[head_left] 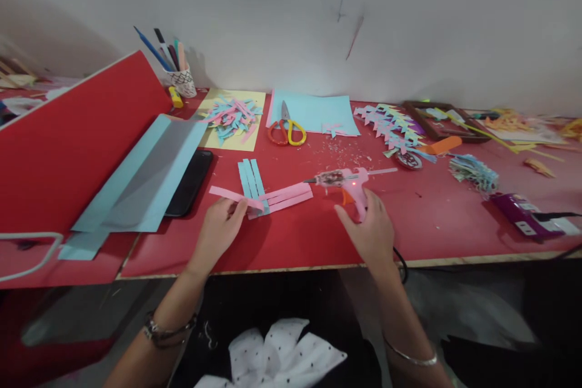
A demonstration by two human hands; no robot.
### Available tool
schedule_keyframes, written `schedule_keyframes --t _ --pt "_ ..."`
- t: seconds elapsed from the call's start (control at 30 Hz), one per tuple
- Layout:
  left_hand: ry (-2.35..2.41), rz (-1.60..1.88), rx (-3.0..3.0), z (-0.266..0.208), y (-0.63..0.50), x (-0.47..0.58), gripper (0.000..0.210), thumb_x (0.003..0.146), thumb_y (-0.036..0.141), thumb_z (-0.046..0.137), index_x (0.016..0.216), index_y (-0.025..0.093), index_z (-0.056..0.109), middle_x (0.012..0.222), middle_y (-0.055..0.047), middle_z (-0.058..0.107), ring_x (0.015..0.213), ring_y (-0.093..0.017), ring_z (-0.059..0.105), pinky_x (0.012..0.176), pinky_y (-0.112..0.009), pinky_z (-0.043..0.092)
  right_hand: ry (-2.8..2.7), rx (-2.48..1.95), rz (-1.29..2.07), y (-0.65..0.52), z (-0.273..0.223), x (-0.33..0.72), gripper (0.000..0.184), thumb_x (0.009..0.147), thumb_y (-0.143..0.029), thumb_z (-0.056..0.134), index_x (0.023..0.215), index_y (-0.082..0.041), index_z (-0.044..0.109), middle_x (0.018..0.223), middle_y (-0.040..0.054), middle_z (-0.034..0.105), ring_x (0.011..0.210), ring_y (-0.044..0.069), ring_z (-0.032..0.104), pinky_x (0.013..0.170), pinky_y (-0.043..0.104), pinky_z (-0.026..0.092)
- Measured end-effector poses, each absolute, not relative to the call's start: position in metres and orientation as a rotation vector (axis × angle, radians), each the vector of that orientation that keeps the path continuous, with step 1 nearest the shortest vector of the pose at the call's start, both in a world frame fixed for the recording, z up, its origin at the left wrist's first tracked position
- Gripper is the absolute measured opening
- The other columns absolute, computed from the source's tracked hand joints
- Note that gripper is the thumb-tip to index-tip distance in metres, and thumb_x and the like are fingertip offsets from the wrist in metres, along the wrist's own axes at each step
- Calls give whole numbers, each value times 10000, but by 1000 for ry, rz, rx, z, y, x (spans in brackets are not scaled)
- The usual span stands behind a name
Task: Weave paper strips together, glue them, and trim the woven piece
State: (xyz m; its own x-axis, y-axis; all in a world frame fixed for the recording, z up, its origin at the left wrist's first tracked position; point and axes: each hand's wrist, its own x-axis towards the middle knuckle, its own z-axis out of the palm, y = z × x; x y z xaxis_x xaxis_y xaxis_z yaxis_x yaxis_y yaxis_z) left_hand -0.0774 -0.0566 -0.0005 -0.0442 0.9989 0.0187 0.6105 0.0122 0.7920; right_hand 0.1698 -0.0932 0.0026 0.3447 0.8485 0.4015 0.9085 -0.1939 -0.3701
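Note:
Between the thumb and fingers of my left hand, a pink paper strip is pinched, with part of it curling over near the fingertips. Just beyond lie blue paper strips side by side, meeting pink strips that run off to the right. A pink glue gun with an orange trigger and a lit red light lies with its nozzle pointing left, close to the pink strips' end. My right hand is at its handle, thumb stretched apart and fingers along the far side; the fingertips are partly hidden.
Scissors rest against blue sheets at the back. A pile of cut strips sits on yellow paper. At left are a black phone and a tilted red board; at right, a purple power box and folded paper chains.

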Motion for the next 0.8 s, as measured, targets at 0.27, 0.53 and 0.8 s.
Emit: schedule_keyframes --t 0.27,0.53,0.8 --pt "1541 913 1535 0 -57 -76 339 741 392 385 661 177 635 650 -39 688 663 -183 643 693 -264 496 -1803 -2012 -214 -92 -8 139 466 763 -488 451 1072 -150 535 914 112 610 756 219 594 531 270 411" --pt "1537 842 1696 2 -61 -77 363 769 354 348 717 188 666 714 -24 706 738 -185 647 720 -239 485 -1935 -1891 -183 -92 -11 140 432 802 -424 414 1106 -139 522 931 114 608 801 223 588 578 283 444" --pt "1556 853 1747 4 -62 -76 371 761 348 338 721 176 664 691 -30 702 708 -182 648 681 -230 489 -1977 -1886 -170 -92 -9 141 394 817 -371 395 1111 -144 527 925 114 606 792 217 581 593 281 449"
